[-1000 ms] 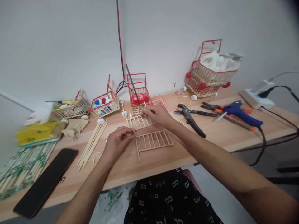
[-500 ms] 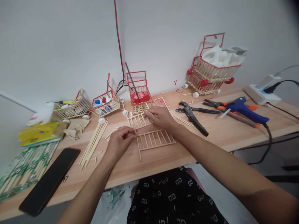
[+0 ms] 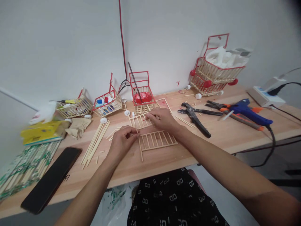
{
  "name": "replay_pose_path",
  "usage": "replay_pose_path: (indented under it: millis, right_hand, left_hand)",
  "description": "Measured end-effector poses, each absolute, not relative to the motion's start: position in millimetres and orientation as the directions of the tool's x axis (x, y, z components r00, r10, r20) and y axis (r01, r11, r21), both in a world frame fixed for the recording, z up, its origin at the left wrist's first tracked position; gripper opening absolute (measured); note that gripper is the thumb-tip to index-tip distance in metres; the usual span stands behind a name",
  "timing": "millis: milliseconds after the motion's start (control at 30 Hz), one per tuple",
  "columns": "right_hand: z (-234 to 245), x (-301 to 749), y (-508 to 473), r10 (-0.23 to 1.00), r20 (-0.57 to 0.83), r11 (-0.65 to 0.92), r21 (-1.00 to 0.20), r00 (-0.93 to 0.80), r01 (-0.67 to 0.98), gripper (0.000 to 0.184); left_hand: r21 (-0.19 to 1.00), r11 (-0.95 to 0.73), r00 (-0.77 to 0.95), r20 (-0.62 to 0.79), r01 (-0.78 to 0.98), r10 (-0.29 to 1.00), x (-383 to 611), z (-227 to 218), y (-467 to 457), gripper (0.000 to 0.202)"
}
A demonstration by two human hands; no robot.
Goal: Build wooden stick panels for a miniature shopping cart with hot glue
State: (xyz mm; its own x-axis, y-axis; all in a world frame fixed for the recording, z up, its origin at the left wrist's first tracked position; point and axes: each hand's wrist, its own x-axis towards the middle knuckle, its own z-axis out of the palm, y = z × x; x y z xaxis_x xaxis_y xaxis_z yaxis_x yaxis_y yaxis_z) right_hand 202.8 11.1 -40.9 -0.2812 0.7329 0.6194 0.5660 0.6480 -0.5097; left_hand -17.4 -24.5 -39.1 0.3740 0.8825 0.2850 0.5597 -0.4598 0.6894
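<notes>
A frame of thin wooden sticks [image 3: 159, 146] lies flat on the wooden table, with two ladder-like sections of short rungs. My left hand [image 3: 123, 138] pinches its left long stick between thumb and fingers, near the gap between the sections. Over the upper section, my right hand [image 3: 162, 119] has thumb and forefinger closed on the frame's upper right part; the right long stick is mostly hidden under that hand. Just behind stands a small stick cart [image 3: 138, 74] with a red handle, bearing a red paint tray [image 3: 142, 97] and a brush [image 3: 134, 78].
Loose sticks [image 3: 95, 144] and a black phone [image 3: 51, 180] lie left, beside wrapped chopsticks [image 3: 30, 166]. To the right are a black-handled cutter [image 3: 196, 121], pliers [image 3: 216, 105], a blue glue gun [image 3: 246, 111] and a power strip [image 3: 266, 96]. More stick carts [image 3: 107, 105] line the wall.
The view has shifted slightly, so the things on the table appear a little further right. Both hands keep their hold on the stick frame, which lies as before.
</notes>
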Motion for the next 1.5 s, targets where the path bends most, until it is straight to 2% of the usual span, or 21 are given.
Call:
replay_pose_path:
  millis: [567, 833, 1000, 1500]
  right_hand:
    - [-43, 202, 11, 0.731, 0.606, 0.648, -0.475, -0.313, 0.595, 0.027]
    - [-43, 200, 9, 0.641, 0.472, 0.766, -0.356, -0.605, 0.535, 0.018]
    - [-41, 196, 4, 0.625, 0.372, 0.781, -0.308, -0.687, 0.544, 0.017]
    - [-45, 189, -1, 0.607, 0.328, 0.787, -0.371, -0.724, 0.492, 0.011]
  left_hand:
    - [0.569, -0.526, 0.423, 0.315, 0.632, 0.849, -16, -37, -24, 0.008]
    - [0.497, -0.569, 0.445, 0.355, 0.655, 0.822, -17, -37, -25, 0.009]
    - [0.491, -0.567, 0.443, 0.354, 0.662, 0.824, -18, -37, -24, 0.008]
    - [0.475, -0.592, 0.462, 0.372, 0.651, 0.805, -18, -38, -25, 0.008]
